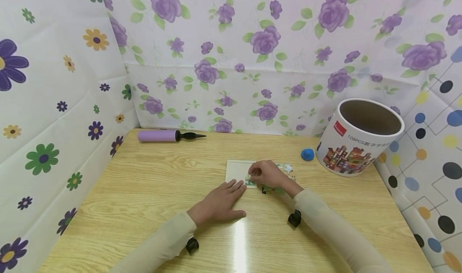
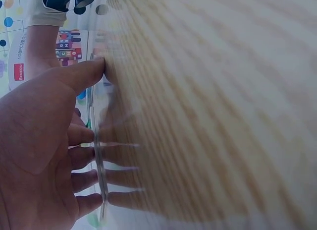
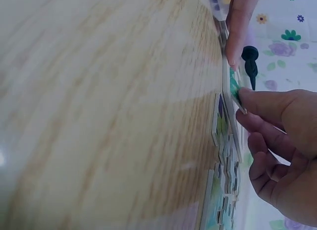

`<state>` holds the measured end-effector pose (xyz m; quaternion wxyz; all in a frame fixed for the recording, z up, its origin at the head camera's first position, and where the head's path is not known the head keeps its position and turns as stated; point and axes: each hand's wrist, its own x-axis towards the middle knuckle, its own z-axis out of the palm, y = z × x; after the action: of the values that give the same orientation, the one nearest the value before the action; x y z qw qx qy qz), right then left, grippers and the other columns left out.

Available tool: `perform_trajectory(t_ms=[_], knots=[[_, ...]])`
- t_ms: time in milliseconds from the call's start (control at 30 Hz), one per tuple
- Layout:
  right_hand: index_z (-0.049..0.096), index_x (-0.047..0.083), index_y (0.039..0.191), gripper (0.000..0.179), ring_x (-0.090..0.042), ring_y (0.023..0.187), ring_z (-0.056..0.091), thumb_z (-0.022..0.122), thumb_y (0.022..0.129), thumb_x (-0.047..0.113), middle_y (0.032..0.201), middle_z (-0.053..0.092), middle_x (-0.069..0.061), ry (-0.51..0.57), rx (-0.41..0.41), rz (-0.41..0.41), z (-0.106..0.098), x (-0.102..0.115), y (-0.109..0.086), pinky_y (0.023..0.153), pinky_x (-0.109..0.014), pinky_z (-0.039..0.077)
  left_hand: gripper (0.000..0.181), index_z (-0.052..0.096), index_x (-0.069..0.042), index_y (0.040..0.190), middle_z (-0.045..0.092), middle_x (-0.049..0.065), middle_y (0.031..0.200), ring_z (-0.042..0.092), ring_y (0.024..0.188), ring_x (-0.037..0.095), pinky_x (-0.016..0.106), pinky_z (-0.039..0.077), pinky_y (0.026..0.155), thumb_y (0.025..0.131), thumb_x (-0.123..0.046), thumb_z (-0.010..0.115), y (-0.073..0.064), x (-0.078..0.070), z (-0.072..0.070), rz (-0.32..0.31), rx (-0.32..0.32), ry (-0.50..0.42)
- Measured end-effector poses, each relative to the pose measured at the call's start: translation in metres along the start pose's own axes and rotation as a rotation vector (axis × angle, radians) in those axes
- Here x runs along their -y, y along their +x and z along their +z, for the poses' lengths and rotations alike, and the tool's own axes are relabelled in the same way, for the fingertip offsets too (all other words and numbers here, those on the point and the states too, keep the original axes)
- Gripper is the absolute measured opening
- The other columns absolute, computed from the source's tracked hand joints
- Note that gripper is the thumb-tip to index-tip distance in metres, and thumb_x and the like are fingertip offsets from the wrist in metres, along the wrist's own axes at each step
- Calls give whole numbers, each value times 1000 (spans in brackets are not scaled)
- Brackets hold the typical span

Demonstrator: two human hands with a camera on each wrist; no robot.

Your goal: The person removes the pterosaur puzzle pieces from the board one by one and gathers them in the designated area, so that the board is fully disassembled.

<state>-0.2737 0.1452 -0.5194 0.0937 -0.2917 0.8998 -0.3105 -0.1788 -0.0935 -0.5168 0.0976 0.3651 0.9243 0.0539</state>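
A white puzzle board [image 1: 236, 169] with a raised rim lies flat on the table. My right hand [image 1: 268, 174] pinches a green puzzle piece [image 3: 234, 85] between thumb and index finger, tilted at the board's right front corner. Its other fingers are curled. My left hand [image 1: 223, 201] is spread palm down, its fingertips on the board's front edge and its thumb out to the side. Several loose puzzle pieces [image 1: 288, 168] lie beside the board on the right, partly hidden under my right hand and wrist.
A purple hand pump [image 1: 159, 135] with a black nozzle lies at the back left. A small blue ball-like object [image 1: 307, 154] sits by a large white printed bucket [image 1: 346, 144] at the back right. Flower-patterned cloth [image 1: 223, 72] stands behind the wooden table [image 1: 151, 176].
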Motion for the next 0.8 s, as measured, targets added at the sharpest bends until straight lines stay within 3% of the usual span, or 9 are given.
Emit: perform_trajectory(t_ms=[333, 800], knots=[[76, 13, 103, 10, -5, 77, 66, 77, 93, 15, 86, 72, 8, 65, -12, 4, -4, 5, -4, 71, -27, 56, 86, 28, -10, 162, 25, 9, 168, 23, 155, 30, 43, 24, 124, 100, -64, 49, 0, -1, 0, 0, 1, -7], [80, 18, 106, 13, -9, 89, 69, 76, 94, 21, 98, 74, 7, 113, -145, 36, -12, -11, -25, 83, -35, 59, 85, 29, -10, 162, 27, 9, 168, 24, 155, 30, 43, 23, 125, 100, -64, 50, 0, -1, -2, -1, 1, -19]])
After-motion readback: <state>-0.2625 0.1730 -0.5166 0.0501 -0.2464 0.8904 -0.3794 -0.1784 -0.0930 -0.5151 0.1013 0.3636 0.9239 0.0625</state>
